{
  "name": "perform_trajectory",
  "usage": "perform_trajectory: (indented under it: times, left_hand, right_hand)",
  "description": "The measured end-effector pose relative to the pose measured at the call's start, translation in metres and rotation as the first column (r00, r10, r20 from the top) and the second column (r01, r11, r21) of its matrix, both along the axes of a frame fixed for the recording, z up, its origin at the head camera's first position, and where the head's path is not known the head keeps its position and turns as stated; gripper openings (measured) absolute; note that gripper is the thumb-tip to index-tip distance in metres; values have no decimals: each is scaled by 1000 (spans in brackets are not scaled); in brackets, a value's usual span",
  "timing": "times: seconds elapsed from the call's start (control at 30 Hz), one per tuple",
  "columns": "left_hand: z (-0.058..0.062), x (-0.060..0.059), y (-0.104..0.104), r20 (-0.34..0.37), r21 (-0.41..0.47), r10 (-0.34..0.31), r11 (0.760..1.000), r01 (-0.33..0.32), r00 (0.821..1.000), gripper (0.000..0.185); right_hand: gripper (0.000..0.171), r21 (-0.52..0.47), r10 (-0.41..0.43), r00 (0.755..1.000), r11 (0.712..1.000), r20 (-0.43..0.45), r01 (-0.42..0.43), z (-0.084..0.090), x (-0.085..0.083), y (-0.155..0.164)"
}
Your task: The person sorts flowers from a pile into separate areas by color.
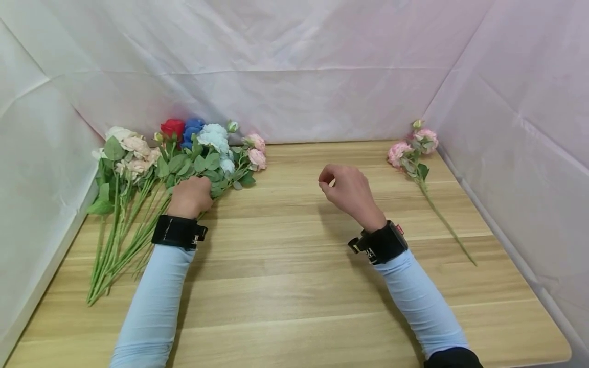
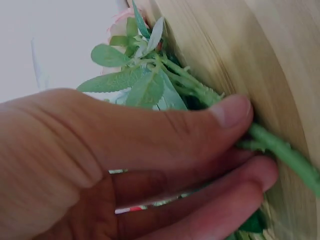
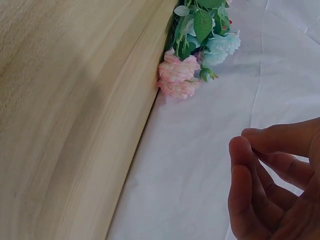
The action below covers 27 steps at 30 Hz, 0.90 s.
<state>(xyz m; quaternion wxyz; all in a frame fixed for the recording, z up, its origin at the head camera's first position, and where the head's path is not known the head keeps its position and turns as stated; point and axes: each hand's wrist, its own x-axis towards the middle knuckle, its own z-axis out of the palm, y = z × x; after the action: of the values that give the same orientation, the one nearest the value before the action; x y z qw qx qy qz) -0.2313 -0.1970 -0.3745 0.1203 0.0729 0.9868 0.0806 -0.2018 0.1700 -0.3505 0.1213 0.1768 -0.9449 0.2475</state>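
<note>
A pile of artificial flowers [image 1: 184, 148] lies at the back left of the wooden table [image 1: 294, 286], with red, blue, pale blue, cream and pink heads and long green stems. My left hand [image 1: 195, 193] reaches into the pile's right side. In the left wrist view its thumb and fingers [image 2: 235, 112] pinch a green stem [image 2: 285, 152] among leaves. My right hand [image 1: 342, 189] hovers over the middle of the table, fingers loosely curled and holding nothing [image 3: 260, 170]. The right wrist view also catches the pile's pink heads [image 3: 177, 75].
A single pink flower stem [image 1: 411, 153] lies alone near the table's right edge, its stalk running toward the front. White sheeting [image 1: 294, 76] walls in the table at the back and on both sides.
</note>
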Motion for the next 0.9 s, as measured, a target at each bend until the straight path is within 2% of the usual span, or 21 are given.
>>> perform_trajectory:
  times: [0.17, 0.3, 0.57, 0.73, 0.9]
  left_hand:
    - [-2, 3, -1, 0, 26, 26, 999, -26, 1000, 16]
    - [1, 4, 0, 47, 52, 14, 998, -17, 999, 17]
    - [17, 10, 2, 119, 148, -49, 988, 31, 992, 26]
    - [31, 17, 4, 87, 188, -88, 980, 71, 992, 29]
    - [39, 23, 6, 42, 213, -128, 970, 116, 991, 34]
  right_hand:
    - [5, 9, 3, 1000, 1000, 11, -3, -3, 1, -3]
    - [5, 13, -7, 1000, 1000, 18, 7, -4, 1, -3]
    - [4, -7, -11, 1000, 1000, 18, 11, -3, 2, -2]
    - [4, -6, -13, 1000, 1000, 5, 13, -2, 1, -4]
    - [4, 2, -12, 1000, 1000, 1, 12, -3, 1, -5]
